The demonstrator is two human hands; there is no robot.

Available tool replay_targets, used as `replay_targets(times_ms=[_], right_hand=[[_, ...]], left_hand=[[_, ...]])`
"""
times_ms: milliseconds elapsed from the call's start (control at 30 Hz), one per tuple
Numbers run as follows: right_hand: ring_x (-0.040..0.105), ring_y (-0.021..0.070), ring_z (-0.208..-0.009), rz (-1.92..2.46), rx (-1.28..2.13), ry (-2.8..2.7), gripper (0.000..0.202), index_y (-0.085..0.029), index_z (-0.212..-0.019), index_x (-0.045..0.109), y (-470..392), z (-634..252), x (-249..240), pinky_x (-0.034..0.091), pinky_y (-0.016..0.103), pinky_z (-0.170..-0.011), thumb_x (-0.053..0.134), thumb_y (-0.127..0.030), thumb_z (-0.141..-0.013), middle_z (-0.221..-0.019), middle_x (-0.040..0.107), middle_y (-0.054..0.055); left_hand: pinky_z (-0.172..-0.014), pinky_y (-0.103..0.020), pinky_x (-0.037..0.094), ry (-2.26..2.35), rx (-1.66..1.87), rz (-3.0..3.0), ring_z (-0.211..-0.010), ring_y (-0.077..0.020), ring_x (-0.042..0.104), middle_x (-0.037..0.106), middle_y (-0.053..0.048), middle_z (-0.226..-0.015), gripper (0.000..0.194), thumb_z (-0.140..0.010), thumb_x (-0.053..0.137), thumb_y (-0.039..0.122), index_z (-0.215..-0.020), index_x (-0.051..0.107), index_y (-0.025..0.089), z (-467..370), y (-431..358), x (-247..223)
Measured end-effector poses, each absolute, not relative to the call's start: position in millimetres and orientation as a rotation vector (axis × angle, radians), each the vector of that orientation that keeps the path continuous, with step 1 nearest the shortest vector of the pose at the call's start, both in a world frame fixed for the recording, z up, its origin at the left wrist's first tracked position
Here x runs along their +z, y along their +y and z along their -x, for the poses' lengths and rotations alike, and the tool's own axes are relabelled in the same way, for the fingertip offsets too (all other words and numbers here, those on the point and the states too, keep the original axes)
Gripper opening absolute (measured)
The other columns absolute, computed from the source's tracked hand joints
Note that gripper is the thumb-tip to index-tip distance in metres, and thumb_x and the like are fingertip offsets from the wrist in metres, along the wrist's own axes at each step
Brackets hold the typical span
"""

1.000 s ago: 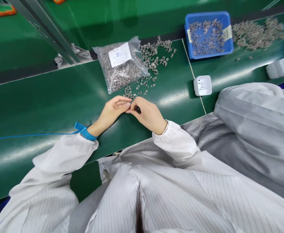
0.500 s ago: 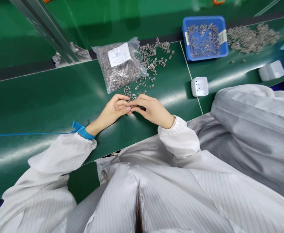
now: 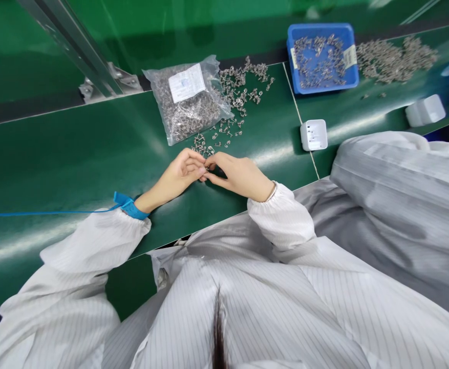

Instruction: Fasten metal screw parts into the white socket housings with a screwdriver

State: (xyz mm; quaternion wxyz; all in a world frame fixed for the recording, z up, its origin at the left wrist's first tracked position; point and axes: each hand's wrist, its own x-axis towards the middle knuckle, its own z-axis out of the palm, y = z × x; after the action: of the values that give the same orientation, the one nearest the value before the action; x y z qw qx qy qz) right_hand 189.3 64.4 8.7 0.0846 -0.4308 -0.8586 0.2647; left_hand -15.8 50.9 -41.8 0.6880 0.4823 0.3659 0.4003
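My left hand (image 3: 182, 174) and my right hand (image 3: 237, 174) meet fingertip to fingertip just above the green bench top (image 3: 105, 154). Between them is a small metal part (image 3: 208, 168), mostly covered by the fingers. The left fingers are curled with the thumb pressed in. On the right, thumb and forefinger pinch at the same spot. Right beyond the fingertips lie loose small metal parts (image 3: 228, 134) with coiled ends, like little springs. They trail from a clear plastic bag (image 3: 193, 120) full of the same parts, which bears a white label.
A blue tray (image 3: 323, 92) holds more metal parts, beside a large loose heap (image 3: 395, 59). Two white cups (image 3: 314, 136) stand toward the right, near a person in a grey-white smock (image 3: 393, 205). A blue wrist strap (image 3: 132, 206) trails its cord leftward. A metal post (image 3: 78, 46) rises behind.
My right fingers have drawn in to a tighter pinch against the left fingertips. The whole view has shifted slightly; bag, tray and cups stay in place.
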Motion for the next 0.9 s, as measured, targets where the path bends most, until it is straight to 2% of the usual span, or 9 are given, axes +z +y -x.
replay_targets(times_ms=[133, 233, 333, 500, 567, 733, 900], right_hand=[[0.068, 0.0155, -0.089, 1.346, 0.680, -2.638, 0.030, -0.016, -0.115, 0.063, 64, -187, 8, 0.030, 0.026, -0.061, 0.050, -0.040, -0.102, -0.113, 0.073, 0.004], [0.068, 0.0156, -0.087, 1.389, 0.709, -2.646, 0.028, -0.016, -0.115, 0.062, 64, -187, 10, 0.029, 0.027, -0.061, 0.050, -0.039, -0.102, -0.112, 0.073, 0.004], [0.068, 0.0168, -0.089, 1.439, 0.759, -2.656, 0.031, -0.017, -0.116, 0.060, 63, -185, 14, 0.029, 0.027, -0.062, 0.047, -0.042, -0.104, -0.114, 0.073, 0.005], [0.070, 0.0199, -0.086, 1.544, 0.698, -2.758, 0.043, -0.017, -0.115, 0.059, 62, -179, 19, 0.023, 0.029, -0.061, 0.031, -0.049, -0.108, -0.102, 0.074, 0.007], [0.069, 0.0193, -0.084, 1.583, 0.725, -2.733, 0.044, -0.017, -0.114, 0.058, 62, -178, 19, 0.023, 0.029, -0.061, 0.030, -0.050, -0.108, -0.099, 0.074, 0.007], [0.064, 0.0130, -0.073, 1.589, 1.045, -2.522, 0.047, -0.017, -0.106, 0.056, 57, -176, 20, 0.030, 0.025, -0.064, 0.027, -0.053, -0.108, -0.089, 0.071, 0.004], [0.063, 0.0144, -0.073, 1.578, 0.893, -2.574, 0.043, -0.017, -0.114, 0.055, 51, -183, 19, 0.026, 0.026, -0.060, 0.032, -0.053, -0.106, -0.094, 0.072, 0.005]], left_hand=[[-0.081, -0.026, 0.059, 0.903, 0.928, -1.198, -0.084, -0.0114, 0.069, 0.065, -0.001, -0.095, 0.038, -0.089, 0.073, 0.045, -0.109, 0.051, 0.021, 14, 47, -46], [-0.087, -0.030, 0.058, 0.982, 0.905, -1.381, -0.091, -0.0137, 0.070, 0.066, -0.003, -0.101, 0.026, -0.097, 0.061, 0.039, -0.112, 0.050, 0.021, 13, 40, -46], [-0.090, -0.034, 0.058, 1.130, 0.885, -1.599, -0.097, -0.0168, 0.071, 0.066, -0.006, -0.108, 0.021, -0.099, 0.055, 0.035, -0.113, 0.050, 0.021, 13, 33, -44], [-0.086, -0.036, 0.060, 1.243, 0.853, -1.675, -0.094, -0.0193, 0.072, 0.068, -0.007, -0.106, 0.025, -0.098, 0.054, 0.038, -0.116, 0.049, 0.020, 15, 28, -47], [-0.086, -0.038, 0.061, 1.271, 0.862, -1.685, -0.096, -0.0208, 0.072, 0.068, -0.008, -0.108, 0.029, -0.097, 0.057, 0.040, -0.116, 0.050, 0.020, 16, 28, -49], [-0.084, -0.037, 0.062, 1.322, 0.957, -1.751, -0.095, -0.0220, 0.071, 0.067, -0.010, -0.107, 0.029, -0.093, 0.062, 0.043, -0.110, 0.056, 0.020, 17, 27, -51], [-0.083, -0.035, 0.062, 1.315, 0.933, -1.826, -0.093, -0.0200, 0.071, 0.067, -0.008, -0.109, 0.029, -0.094, 0.062, 0.038, -0.116, 0.053, 0.022, 16, 27, -46]])
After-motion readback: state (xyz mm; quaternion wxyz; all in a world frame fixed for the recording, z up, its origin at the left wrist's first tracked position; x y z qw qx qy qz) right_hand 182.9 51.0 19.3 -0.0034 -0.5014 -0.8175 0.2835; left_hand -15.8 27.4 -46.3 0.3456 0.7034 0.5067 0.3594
